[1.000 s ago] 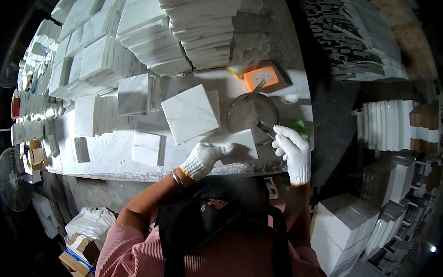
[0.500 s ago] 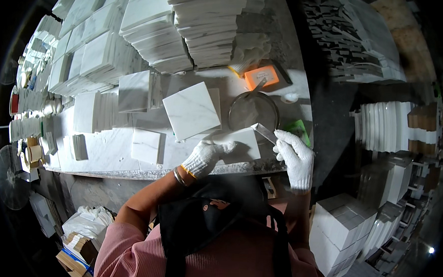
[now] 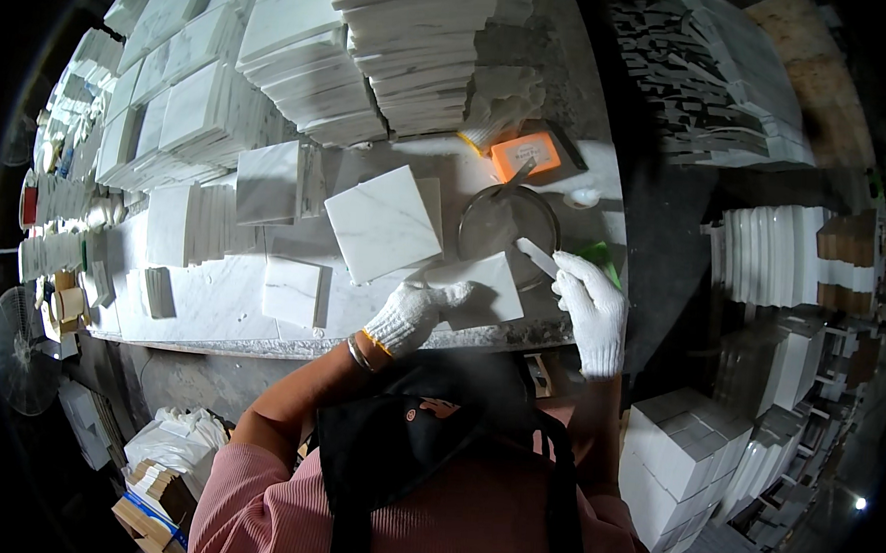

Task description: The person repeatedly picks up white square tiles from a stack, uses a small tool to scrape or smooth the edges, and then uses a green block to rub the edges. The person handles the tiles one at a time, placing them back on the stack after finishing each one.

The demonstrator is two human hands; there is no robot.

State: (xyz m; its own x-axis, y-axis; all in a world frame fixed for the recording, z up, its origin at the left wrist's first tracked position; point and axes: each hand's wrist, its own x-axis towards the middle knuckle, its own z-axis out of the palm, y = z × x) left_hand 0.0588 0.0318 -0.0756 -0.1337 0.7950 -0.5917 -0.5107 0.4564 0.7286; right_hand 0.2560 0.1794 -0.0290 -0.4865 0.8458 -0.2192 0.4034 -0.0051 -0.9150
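My left hand point(image 3: 413, 313), in a white knit glove, is closed on the left edge of a small white marble tile point(image 3: 492, 291) near the table's front edge. In my right hand point(image 3: 593, 312), also gloved, is a narrow, flat, pale blade-like tool point(image 3: 536, 258); its tip points up and left, just above the tile's far right corner. Beyond the tile lies a round dish point(image 3: 463, 227) with a dark rim. A metal spatula point(image 3: 521, 170) leans over its far edge. A larger marble tile point(image 3: 382, 223) lies left of the dish.
Tall stacks of marble tiles point(image 3: 414, 65) stand along the back. Single tiles point(image 3: 292, 291) and short stacks point(image 3: 190, 225) lie to the left. An orange box point(image 3: 524, 158) sits behind the dish, and a green object point(image 3: 602, 260) is partly hidden behind my right hand. White boxes point(image 3: 683, 444) stand at right.
My right hand and its tool have shifted slightly, and the blade now shows more of its flat side. The tile in my left hand has tilted or turned a little.
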